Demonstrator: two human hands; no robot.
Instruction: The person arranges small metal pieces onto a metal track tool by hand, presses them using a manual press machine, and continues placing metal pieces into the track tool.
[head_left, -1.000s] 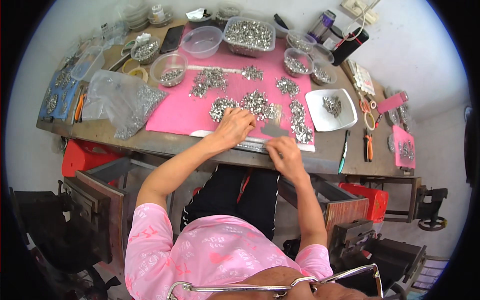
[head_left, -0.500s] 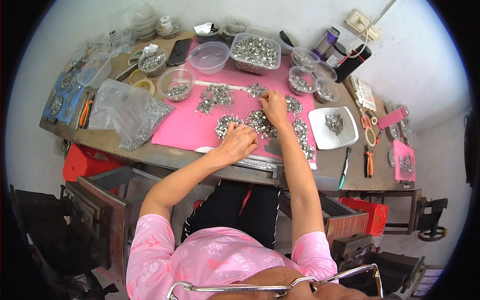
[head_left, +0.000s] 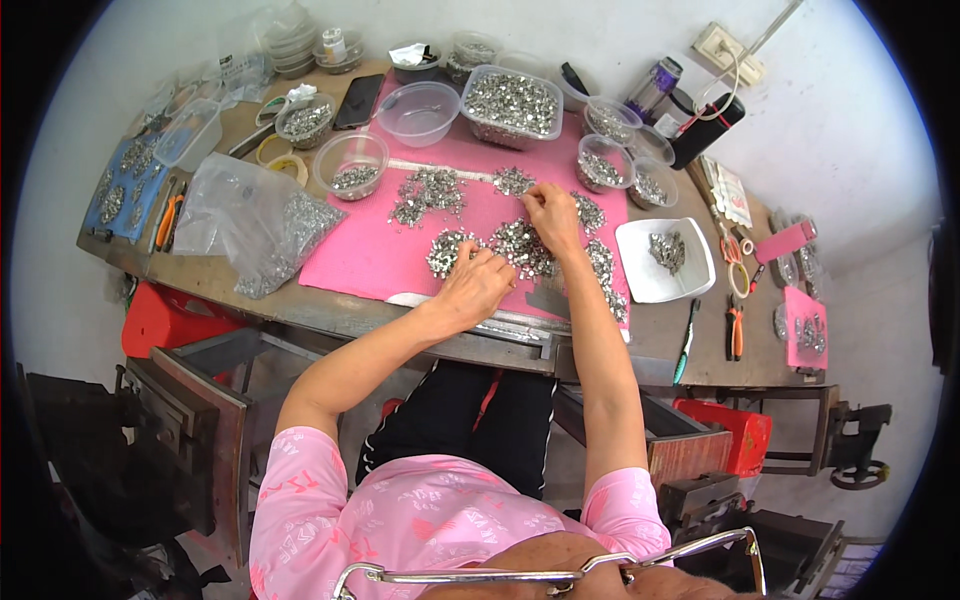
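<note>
Small shiny silver metal pieces lie in several piles on a pink cloth [head_left: 345,250]. My left hand [head_left: 476,287] rests between a front-left pile [head_left: 446,252] and the middle pile [head_left: 520,245], its fingers curled; what they hold, if anything, is too small to make out. Over the upper edge of the middle pile, my right hand [head_left: 551,216] has thumb and fingers pinched together, just below a small far pile [head_left: 514,181]. Whatever is in that pinch cannot be made out. A looser pile [head_left: 430,195] spreads at the upper left, and another [head_left: 602,262] runs down beside my right forearm.
Right of the cloth stand a white square dish [head_left: 640,285] with some pieces, a toothbrush [head_left: 687,340] and orange-handled pliers [head_left: 736,330]. A full plastic tub [head_left: 512,135] and round bowls line the back. A clear bag [head_left: 235,215] of pieces lies left, near a phone [head_left: 360,101].
Both hands stay in nearly the same places, with only slight finger movement. The whole view has shifted a little.
</note>
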